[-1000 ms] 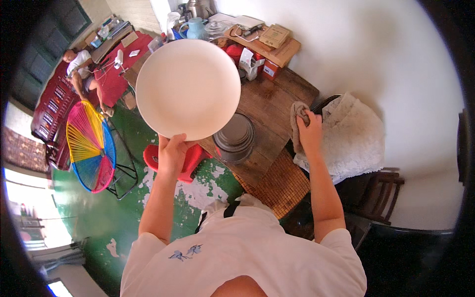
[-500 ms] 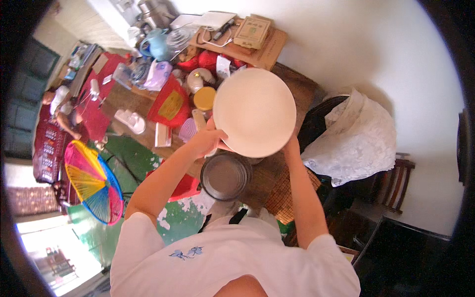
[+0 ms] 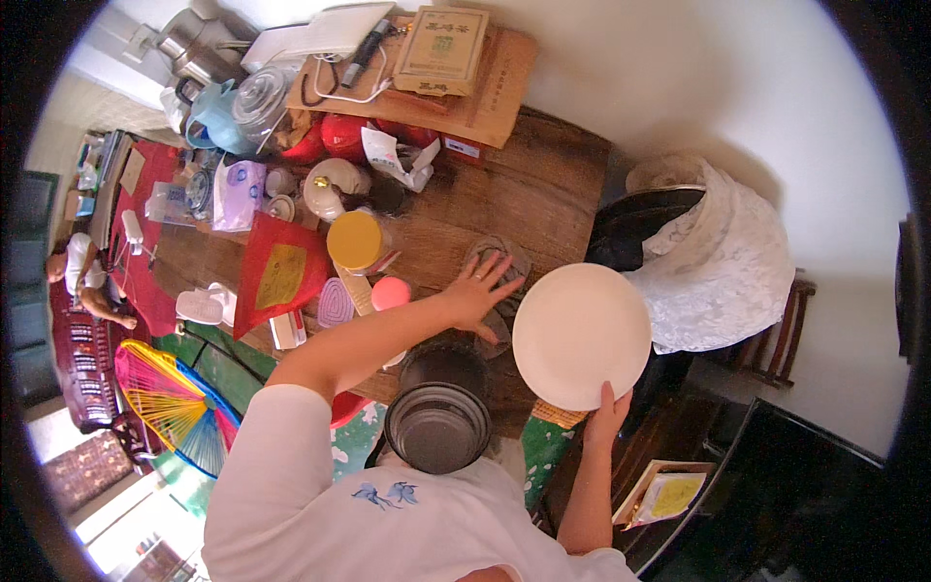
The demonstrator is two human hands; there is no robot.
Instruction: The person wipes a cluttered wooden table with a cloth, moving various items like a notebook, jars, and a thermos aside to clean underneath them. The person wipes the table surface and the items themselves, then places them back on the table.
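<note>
My right hand (image 3: 606, 415) grips the near edge of a white round plate (image 3: 580, 335), thumb on its face, and holds it tilted toward me at the right of the table. My left hand (image 3: 482, 294) is open, fingers spread, reaching over a crumpled grey-brown cloth (image 3: 502, 254); whether it presses on the cloth I cannot tell. Below my left forearm, close to my body, is a dark round pan-like vessel (image 3: 438, 427) with ridged rings inside. A pink round lid (image 3: 391, 293) and a jar with a yellow lid (image 3: 356, 241) stand left of that hand.
The wooden table (image 3: 548, 184) carries a red box (image 3: 281, 274), a white kettle-like pot (image 3: 335, 189), a blue pitcher (image 3: 221, 118) and a cardboard sheet (image 3: 504, 87) with a small box. White lace cloth (image 3: 722, 262) drapes something at right. Another person (image 3: 87, 276) sits far left.
My left hand has let go of the plate and moved over the cloth. The plate has gone right and nearer, in my right hand alone. The view has shifted, showing more table.
</note>
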